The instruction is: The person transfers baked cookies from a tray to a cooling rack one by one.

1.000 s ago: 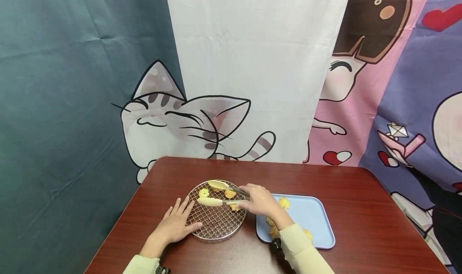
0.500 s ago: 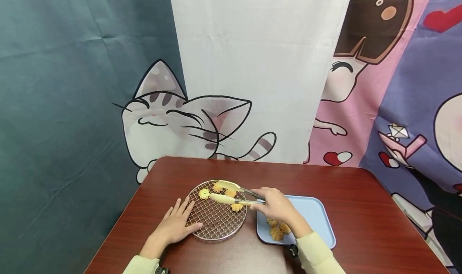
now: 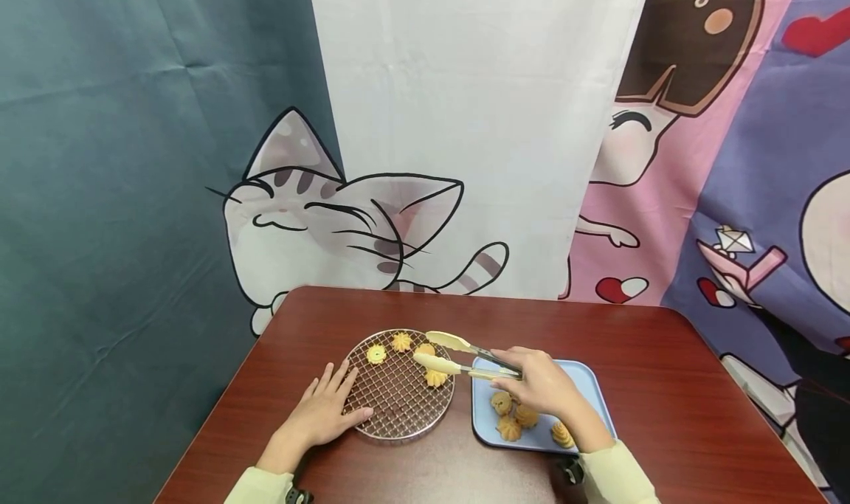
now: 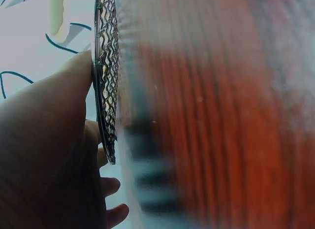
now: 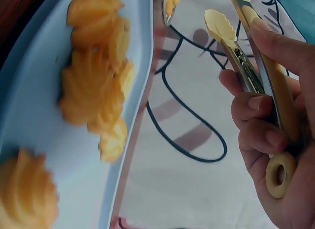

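Note:
My right hand [image 3: 541,382] grips cream-tipped metal tongs [image 3: 438,364], their arms spread with nothing between the tips. The tips hover near the right side of a round wire rack [image 3: 392,408], while the hand is above a blue tray [image 3: 587,386]. In the right wrist view, fingers and thumb curl round the tongs' handles [image 5: 278,86]. My left hand [image 3: 325,408] lies with straight, spread fingers at the rack's left edge. Several piped cookies [image 3: 401,342] sit on the rack's far and right parts. More golden cookies [image 3: 509,428] lie in the tray.
The reddish-brown wooden table [image 3: 664,408] extends round the rack and tray. Behind its far edge hangs a printed cloth backdrop [image 3: 478,135] with a cartoon cat. The tray stands just right of the rack, a narrow gap between them.
My right hand has drawn the tongs rightward, from over the rack's cookies toward the tray. Cookies previously covered by the tongs and arm are now visible. The left hand has stayed put.

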Demonstrator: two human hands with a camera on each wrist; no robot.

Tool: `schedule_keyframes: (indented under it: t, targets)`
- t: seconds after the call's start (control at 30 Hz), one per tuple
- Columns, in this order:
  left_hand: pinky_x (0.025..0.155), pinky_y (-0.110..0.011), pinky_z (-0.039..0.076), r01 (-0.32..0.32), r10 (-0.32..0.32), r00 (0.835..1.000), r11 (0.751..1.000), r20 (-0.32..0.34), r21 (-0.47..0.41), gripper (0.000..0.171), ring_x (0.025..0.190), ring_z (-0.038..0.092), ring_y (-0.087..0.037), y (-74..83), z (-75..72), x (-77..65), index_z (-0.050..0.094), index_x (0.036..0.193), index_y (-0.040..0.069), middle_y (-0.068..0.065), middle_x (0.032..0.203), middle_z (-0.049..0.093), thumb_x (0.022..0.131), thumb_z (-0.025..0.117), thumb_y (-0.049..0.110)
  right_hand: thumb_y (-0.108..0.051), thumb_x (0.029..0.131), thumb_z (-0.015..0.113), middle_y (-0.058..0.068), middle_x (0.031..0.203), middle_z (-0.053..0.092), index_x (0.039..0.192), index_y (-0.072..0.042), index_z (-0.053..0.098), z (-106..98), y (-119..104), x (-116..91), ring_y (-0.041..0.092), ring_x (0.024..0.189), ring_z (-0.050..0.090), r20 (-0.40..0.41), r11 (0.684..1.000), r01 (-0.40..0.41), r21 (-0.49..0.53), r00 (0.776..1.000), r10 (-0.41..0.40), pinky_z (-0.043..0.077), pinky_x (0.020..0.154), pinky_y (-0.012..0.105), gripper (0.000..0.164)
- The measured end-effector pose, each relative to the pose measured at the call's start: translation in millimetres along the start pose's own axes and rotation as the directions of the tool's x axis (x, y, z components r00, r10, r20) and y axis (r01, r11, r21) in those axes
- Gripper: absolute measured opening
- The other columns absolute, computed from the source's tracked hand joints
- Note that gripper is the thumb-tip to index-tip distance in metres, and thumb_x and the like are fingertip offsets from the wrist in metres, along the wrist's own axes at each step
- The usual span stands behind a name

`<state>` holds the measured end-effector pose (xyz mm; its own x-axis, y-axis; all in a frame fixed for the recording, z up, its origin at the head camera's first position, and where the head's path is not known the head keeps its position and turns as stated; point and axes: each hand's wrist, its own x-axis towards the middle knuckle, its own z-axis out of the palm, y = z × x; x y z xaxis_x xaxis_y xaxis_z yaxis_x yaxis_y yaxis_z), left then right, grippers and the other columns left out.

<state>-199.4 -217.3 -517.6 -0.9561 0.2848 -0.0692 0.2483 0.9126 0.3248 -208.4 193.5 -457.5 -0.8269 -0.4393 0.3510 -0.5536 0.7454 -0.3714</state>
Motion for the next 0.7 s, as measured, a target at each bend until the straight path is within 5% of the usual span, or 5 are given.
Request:
schedule_keyframes:
  t: [0.7]
  targets:
    - [0.118,-0.067,0.020,-0.011,0.011,1.000,1.000,-0.004,-0.002,0.092,0.152,0.016,-0.046,-0.9,-0.6,1.4,0.037,0.157,0.005,-0.019,0.166,0.024,0.093,0.055,0.068,-0.032,0.084,0.083,-0.004,0.111,0.074,0.128,-0.011,0.072,-36,14,-36,0.013,0.096,0.069,-0.002,0.991,-0.134,-0.027,0.991,0.134,0.057,0.080,0.040,0.050]
